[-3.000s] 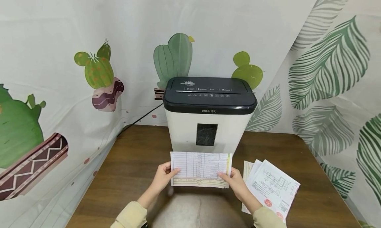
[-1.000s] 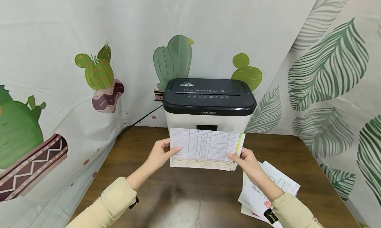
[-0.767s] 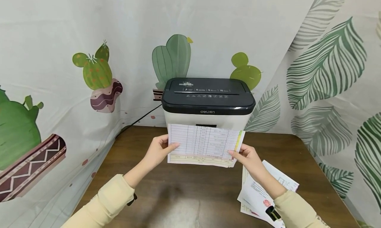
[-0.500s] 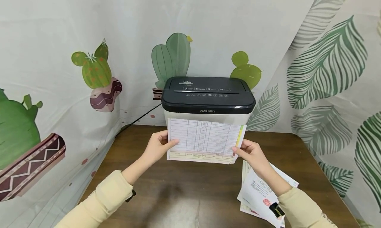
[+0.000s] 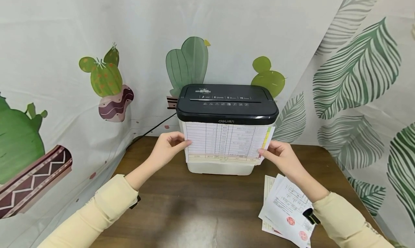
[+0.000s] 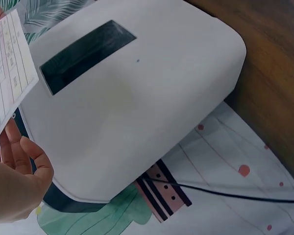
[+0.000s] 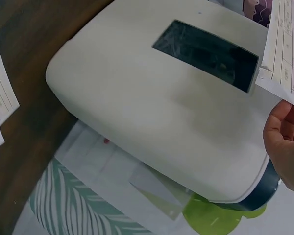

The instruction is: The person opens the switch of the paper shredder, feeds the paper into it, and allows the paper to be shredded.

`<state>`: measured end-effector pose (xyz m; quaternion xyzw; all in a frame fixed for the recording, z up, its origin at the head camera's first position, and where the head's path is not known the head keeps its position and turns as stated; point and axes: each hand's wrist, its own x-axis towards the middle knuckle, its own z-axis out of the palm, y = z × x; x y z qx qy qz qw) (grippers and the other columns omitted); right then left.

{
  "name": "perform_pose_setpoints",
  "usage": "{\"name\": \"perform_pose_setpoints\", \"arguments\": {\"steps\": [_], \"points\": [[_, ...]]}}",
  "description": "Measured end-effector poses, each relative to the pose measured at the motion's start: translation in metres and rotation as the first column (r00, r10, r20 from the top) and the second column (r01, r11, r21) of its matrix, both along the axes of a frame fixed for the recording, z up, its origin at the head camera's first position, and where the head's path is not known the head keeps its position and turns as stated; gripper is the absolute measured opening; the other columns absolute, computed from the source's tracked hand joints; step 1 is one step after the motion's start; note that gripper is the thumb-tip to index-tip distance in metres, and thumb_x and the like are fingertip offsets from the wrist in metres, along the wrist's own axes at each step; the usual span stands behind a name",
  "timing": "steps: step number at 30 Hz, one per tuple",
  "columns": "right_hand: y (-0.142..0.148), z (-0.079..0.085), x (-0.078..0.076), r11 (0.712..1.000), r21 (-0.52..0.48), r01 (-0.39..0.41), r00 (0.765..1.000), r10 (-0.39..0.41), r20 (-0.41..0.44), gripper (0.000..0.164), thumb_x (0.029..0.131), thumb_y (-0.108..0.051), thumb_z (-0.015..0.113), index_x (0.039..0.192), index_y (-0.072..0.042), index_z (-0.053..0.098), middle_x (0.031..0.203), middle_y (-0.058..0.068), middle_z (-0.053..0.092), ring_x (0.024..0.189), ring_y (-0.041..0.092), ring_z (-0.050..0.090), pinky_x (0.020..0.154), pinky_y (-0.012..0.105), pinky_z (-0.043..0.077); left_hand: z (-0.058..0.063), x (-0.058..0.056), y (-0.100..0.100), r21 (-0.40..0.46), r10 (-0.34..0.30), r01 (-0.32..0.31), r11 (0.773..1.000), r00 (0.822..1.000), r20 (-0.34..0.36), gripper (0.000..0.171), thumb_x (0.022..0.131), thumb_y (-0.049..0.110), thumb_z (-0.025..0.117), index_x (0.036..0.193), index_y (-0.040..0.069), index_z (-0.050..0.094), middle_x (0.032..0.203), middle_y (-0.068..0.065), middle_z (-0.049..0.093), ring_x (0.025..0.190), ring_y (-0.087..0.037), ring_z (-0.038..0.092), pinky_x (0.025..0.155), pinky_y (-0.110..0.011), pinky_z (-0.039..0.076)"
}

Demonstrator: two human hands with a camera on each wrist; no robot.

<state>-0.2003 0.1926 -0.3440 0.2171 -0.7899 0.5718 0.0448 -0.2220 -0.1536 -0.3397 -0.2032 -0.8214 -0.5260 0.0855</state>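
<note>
A few printed form sheets (image 5: 223,141), ruled in columns with a yellow-green strip on the right, hang between my two hands. My left hand (image 5: 170,149) pinches their left edge, thumb in front and fingers behind. On the right edge, my right hand (image 5: 282,158) pinches them the same way. Behind the sheets stands a paper shredder (image 5: 227,113) with a black lid and white body; in the head view the sheets cover most of its front. Both wrist views show the sheets held off the shredder's white front (image 6: 117,103). The slot (image 5: 225,100) in the lid has nothing in it.
A loose pile of papers (image 5: 285,208) with red stamps lies on the wooden table (image 5: 194,212) at the right, close to my right forearm. A black cord (image 5: 152,129) runs left from the shredder. A printed curtain (image 5: 233,32) hangs behind.
Both hands have carried the sheets up and away from me, from below the shredder's window to just under its lid edge. The grip stays the same; the shredder's base now shows beneath the sheets.
</note>
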Motion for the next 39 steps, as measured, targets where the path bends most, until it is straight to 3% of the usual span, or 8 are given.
{"name": "perform_pose_setpoints", "arguments": {"steps": [6,10,14,18,22,29,35,39], "points": [[0.003,0.011,-0.005,0.999,0.037,0.004,1.0,-0.003,-0.004,0.026,0.09,-0.003,0.06,0.109,0.014,0.06,0.09,-0.022,0.068,0.08,0.001,0.065,0.072,0.019,0.052,0.011,-0.002,-0.005,-0.028,0.003,-0.004,1.0,1.0,-0.021,0.012,0.086,0.012,0.068,0.084,0.0,0.068,0.072,-0.009,0.067,0.062,-0.003,0.058,0.062,-0.02,0.047],[0.002,0.018,-0.01,1.0,0.015,0.009,1.0,-0.009,-0.009,0.015,0.089,-0.003,0.062,0.103,-0.004,0.067,0.087,-0.02,0.069,0.078,0.001,0.065,0.07,0.018,0.051,0.02,-0.004,-0.006,-0.045,0.013,-0.014,0.999,0.999,-0.033,0.012,0.086,0.013,0.069,0.084,0.001,0.068,0.073,-0.009,0.066,0.062,-0.003,0.058,0.061,-0.02,0.046],[0.001,0.027,-0.015,0.999,-0.026,0.025,0.999,-0.025,-0.028,0.021,0.087,0.0,0.063,0.094,-0.02,0.068,0.082,-0.017,0.07,0.074,0.002,0.064,0.068,0.016,0.051,0.031,-0.01,-0.007,-0.052,0.01,-0.012,0.999,0.999,-0.041,0.012,0.086,0.013,0.068,0.085,0.001,0.068,0.077,-0.011,0.068,0.065,-0.007,0.061,0.063,-0.02,0.048],[0.0,0.036,-0.021,0.998,0.003,0.064,0.996,-0.063,-0.07,0.007,0.086,-0.002,0.065,0.092,-0.005,0.067,0.079,-0.016,0.068,0.073,0.002,0.063,0.067,0.016,0.051,0.04,-0.018,-0.007,-0.065,0.017,-0.021,0.998,0.998,-0.061,0.012,0.086,0.013,0.069,0.083,0.002,0.067,0.078,-0.012,0.068,0.066,-0.01,0.062,0.061,-0.02,0.048],[-0.001,0.046,-0.026,0.988,0.083,0.132,0.983,-0.12,-0.141,0.015,0.086,-0.006,0.067,0.092,0.008,0.065,0.077,-0.016,0.067,0.073,-0.002,0.061,0.067,0.013,0.049,0.047,-0.024,-0.007,-0.072,0.015,-0.021,0.997,0.997,-0.078,0.012,0.086,0.013,0.069,0.082,0.002,0.066,0.076,-0.015,0.069,0.065,-0.006,0.061,0.061,-0.02,0.047],[-0.004,0.069,-0.034,0.968,0.135,0.211,0.95,-0.17,-0.264,0.009,0.085,-0.001,0.066,0.088,0.008,0.067,0.071,-0.025,0.06,0.065,-0.003,0.055,0.06,0.011,0.044,0.064,-0.032,-0.007,-0.059,0.017,-0.024,0.998,0.994,-0.112,0.014,0.086,0.013,0.068,0.081,0.0,0.066,0.076,-0.016,0.07,0.067,-0.008,0.065,0.066,-0.02,0.049],[-0.008,0.089,-0.04,0.955,0.132,0.266,0.922,-0.212,-0.325,0.01,0.085,-0.001,0.067,0.085,0.009,0.065,0.068,-0.027,0.057,0.063,-0.007,0.056,0.061,0.007,0.044,0.084,-0.042,-0.007,-0.074,0.046,-0.057,0.996,0.989,-0.139,0.015,0.088,0.016,0.067,0.085,0.002,0.066,0.078,-0.019,0.07,0.061,-0.01,0.062,0.055,-0.02,0.043],[-0.008,0.098,-0.048,0.937,0.154,0.313,0.899,-0.24,-0.366,0.012,0.085,-0.003,0.067,0.084,0.009,0.065,0.07,-0.025,0.057,0.065,-0.01,0.055,0.064,0.005,0.044,0.095,-0.05,-0.005,-0.072,0.064,-0.076,0.995,0.985,-0.16,0.016,0.089,0.016,0.066,0.088,0.0,0.066,0.082,-0.018,0.071,0.073,-0.018,0.067,0.065,-0.017,0.043]]}}
